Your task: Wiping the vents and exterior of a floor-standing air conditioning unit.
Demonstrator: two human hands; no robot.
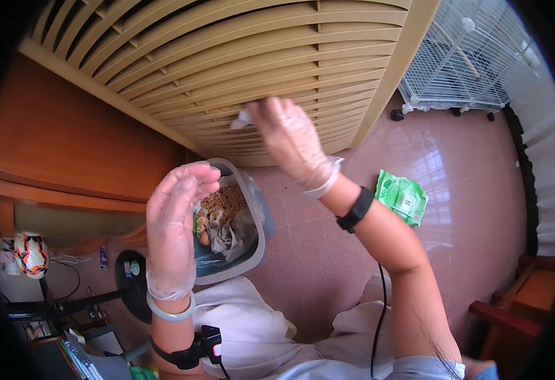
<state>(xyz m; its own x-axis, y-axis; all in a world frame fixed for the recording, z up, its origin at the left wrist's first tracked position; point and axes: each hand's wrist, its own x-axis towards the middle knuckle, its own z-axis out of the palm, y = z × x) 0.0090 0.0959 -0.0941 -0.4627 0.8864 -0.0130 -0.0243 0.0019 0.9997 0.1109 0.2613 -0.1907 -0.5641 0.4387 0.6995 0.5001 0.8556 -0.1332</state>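
Observation:
My right hand [291,142], in a clear plastic glove, grips a white wipe [242,119] against the lower slats of a beige louvred panel [268,71]. The fingers are blurred, and part of the wipe is hidden beneath them. My left hand [173,228], gloved the same way, is raised beside and partly over a blue-grey waste bin [261,237]. Its fingers are loosely bent, and I see nothing in them. Inside the lined bin lie brown granular waste [227,204] and crumpled grey tissue [227,240]. Part of the bin is hidden behind my left hand.
A green wipes packet [402,197] lies on the pink tiled floor [315,251], right of my forearm. A white wire cage [458,71] on castors stands at upper right. Wooden furniture [78,118] is at left, near a ball [31,256]. A wooden chair [515,308] is at lower right.

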